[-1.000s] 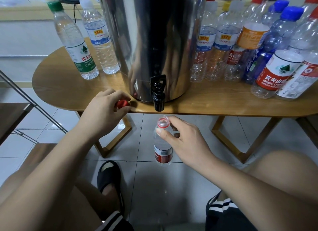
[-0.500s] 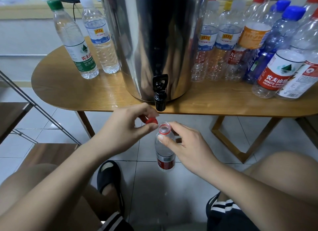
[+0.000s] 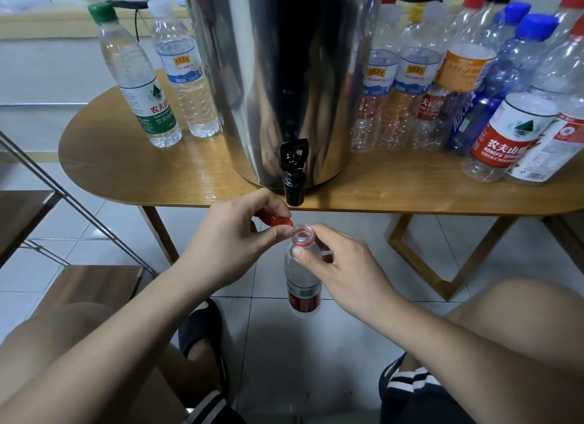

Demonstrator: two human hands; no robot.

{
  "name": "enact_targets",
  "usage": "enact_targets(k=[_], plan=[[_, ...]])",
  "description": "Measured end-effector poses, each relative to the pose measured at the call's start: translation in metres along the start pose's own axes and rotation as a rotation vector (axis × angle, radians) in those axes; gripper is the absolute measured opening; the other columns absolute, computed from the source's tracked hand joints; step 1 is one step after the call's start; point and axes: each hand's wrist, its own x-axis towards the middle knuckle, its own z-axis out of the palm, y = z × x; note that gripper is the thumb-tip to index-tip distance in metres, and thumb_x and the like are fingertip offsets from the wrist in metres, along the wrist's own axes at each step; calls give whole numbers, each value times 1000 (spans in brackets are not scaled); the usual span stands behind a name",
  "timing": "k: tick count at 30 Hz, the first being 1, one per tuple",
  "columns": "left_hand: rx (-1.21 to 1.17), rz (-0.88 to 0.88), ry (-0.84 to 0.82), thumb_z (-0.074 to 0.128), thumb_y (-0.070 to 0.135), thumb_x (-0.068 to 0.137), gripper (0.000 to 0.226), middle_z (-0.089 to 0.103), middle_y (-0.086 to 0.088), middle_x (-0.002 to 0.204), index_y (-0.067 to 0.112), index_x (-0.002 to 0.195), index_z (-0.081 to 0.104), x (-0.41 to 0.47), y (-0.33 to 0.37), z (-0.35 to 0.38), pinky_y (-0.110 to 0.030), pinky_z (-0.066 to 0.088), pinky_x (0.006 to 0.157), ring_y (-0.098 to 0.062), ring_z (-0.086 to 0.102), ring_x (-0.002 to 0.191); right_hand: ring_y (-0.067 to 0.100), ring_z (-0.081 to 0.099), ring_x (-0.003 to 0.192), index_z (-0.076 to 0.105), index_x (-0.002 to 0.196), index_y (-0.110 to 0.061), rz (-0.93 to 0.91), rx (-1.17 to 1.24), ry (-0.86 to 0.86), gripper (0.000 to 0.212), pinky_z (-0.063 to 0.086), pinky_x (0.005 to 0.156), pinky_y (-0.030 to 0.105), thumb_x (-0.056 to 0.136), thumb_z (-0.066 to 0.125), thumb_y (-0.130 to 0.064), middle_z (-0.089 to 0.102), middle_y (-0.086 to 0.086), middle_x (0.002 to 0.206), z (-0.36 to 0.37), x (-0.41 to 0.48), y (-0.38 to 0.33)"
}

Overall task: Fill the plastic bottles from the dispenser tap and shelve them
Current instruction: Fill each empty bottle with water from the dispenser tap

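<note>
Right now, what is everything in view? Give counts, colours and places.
table: one, light wood, across the view
dispenser: one, steel, middle of table
tap: one, black, at dispenser's base
left bottles: two, clear, green and white caps, left of dispenser
right bottles: many, count unclear, mixed caps, right of dispenser
open bottle: one, clear, red label, below tap
cap: one, red, beside open bottle's mouth
slipper: one, black, on floor
left hand: pinches cap
right hand: grips open bottle's neck
</note>
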Motion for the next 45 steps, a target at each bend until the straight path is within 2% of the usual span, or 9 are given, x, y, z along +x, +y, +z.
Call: enact_targets(k=[13,20,24,28,31,35,38,41,45], plan=[[-227,-128,69,90,30,87,20,80,10,96,23,94,73,0,5,14,-44,62,85,-12,75,91,9,66,106,66,123,-40,7,-9,20,26,58,87,45,102,61,-55,71,-14,109,0,1,3],[15,-2,25,94,44,78,28,73,15,86,32,92,74,-6,11,26,-16,49,69,-7,68,86,11,65,92,61,100,-32,-13,-20,-20,24,56,78,49,100,63,-56,66,-8,94,4,-1,5],[177,72,2,88,62,73,39,65,16,86,31,92,74,-3,9,23,-18,47,66,-8,64,83,13,60,85,56,92,-27,-43,-55,-34,20,52,71,43,101,68,-40,61,-8,87,5,-4,4],[78,59,-155,91,36,84,23,75,21,101,36,105,81,0,11,13,-8,44,79,0,69,101,11,64,94,66,105,-31,-32,-37,-23,11,56,79,45,101,66,-41,67,-9,96,6,-2,5],[-2,29,-305,88,23,90,30,77,27,115,41,112,79,2,10,4,-14,47,87,1,70,113,10,64,96,69,117,-34,-32,-40,-9,19,56,79,42,102,65,-44,67,-10,99,6,-2,5],[141,21,-204,85,60,82,42,73,25,107,40,117,73,-3,10,5,-15,50,82,5,65,106,12,63,94,64,107,-33,-56,-73,-38,11,55,78,44,102,67,-42,65,-10,96,7,-2,4],[218,57,-98,79,73,81,43,67,18,91,34,99,71,-4,7,12,-21,51,72,-3,64,91,12,62,88,60,95,-30,-60,-55,-32,18,54,73,44,101,68,-45,63,-10,90,8,-3,1],[232,65,-80,81,68,81,38,66,16,86,33,90,69,-2,6,13,-22,50,68,-5,63,85,12,61,85,59,92,-29,-77,-73,-39,21,51,70,42,100,68,-46,62,-9,88,10,-3,1],[165,58,-196,88,40,87,18,73,20,94,37,102,78,-1,13,6,-12,46,78,-1,68,97,13,61,86,63,96,-27,-63,-78,-29,26,52,73,46,96,60,-54,62,-7,89,10,-3,3]])
